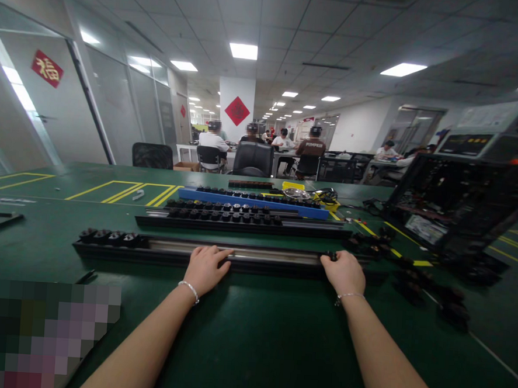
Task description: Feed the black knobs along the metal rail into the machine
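Note:
A long black rail point(276, 267) with a pale metal strip along its channel lies crosswise on the green table in front of me. Several black round-topped parts point(116, 238) sit in its left end. My left hand point(205, 268) grips the rail near its middle, fingers over the top and thumb at the near side. Toward the rail's right end, my right hand point(345, 273) is closed on a small black part point(333, 255), mostly hidden by the fingers. Behind lies a second black rail point(318, 233), with a row of similar black parts point(222, 216) along it.
Farther back are a blue rail point(258, 204) and a metal dish point(296, 194). Loose black parts point(411, 283) lie at right, near an opened computer case point(451, 200). A blurred-out object point(57, 334) is at lower left. Several people sit at distant tables.

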Available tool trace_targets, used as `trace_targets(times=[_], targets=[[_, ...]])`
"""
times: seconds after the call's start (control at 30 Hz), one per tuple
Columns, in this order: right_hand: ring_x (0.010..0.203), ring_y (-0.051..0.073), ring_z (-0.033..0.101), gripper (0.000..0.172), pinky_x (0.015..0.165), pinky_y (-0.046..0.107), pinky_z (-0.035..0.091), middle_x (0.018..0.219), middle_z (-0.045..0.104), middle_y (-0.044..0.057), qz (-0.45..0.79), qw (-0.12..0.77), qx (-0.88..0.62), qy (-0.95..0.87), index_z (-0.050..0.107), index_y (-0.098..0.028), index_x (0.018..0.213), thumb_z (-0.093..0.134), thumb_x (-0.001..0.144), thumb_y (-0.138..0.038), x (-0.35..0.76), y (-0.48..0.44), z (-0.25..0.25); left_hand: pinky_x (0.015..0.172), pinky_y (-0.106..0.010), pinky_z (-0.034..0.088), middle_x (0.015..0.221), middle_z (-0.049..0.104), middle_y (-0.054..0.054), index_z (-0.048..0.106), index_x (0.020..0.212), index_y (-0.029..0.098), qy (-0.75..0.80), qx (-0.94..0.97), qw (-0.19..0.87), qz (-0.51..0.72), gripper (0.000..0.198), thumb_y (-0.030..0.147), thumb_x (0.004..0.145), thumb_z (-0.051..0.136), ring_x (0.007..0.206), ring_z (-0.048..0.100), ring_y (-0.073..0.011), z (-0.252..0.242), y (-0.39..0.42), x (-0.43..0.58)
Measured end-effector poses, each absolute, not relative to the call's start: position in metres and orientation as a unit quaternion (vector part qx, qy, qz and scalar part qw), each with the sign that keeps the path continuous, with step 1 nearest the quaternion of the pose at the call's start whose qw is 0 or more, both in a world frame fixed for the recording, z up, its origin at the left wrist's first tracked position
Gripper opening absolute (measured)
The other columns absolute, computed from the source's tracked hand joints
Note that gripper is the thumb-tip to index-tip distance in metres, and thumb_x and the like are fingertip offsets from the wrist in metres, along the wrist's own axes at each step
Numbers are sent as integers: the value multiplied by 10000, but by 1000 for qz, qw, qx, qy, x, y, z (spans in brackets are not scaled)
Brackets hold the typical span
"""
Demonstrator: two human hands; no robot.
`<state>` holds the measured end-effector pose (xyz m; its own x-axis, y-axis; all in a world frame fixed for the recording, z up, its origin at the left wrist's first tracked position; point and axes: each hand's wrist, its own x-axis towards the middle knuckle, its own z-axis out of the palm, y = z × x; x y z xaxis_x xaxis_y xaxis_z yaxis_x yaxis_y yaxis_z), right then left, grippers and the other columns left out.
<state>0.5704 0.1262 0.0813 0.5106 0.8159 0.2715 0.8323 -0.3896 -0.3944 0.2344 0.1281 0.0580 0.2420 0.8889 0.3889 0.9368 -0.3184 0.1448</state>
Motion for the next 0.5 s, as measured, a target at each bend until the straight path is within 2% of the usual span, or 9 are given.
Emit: trace_targets(times=[0.27, 0.5], targets=[[794, 211, 563, 277, 576, 276, 363, 901, 609, 107, -17, 254, -832, -493, 566, -177, 774, 448, 730, -424, 575, 126, 81, 890, -387, 316, 858, 620, -15, 601, 1143, 321, -585, -784, 52, -202, 345, 387, 841, 449, 886, 550, -195, 59, 128, 235], [756, 217, 563, 269, 593, 292, 355, 800, 606, 87, -21, 231, -829, -509, 529, -190, 690, 454, 710, -448, 580, 126, 81, 883, -381, 322, 858, 621, -21, 599, 1146, 324, -587, -783, 59, -197, 347, 389, 846, 438, 886, 549, -195, 59, 127, 235]])
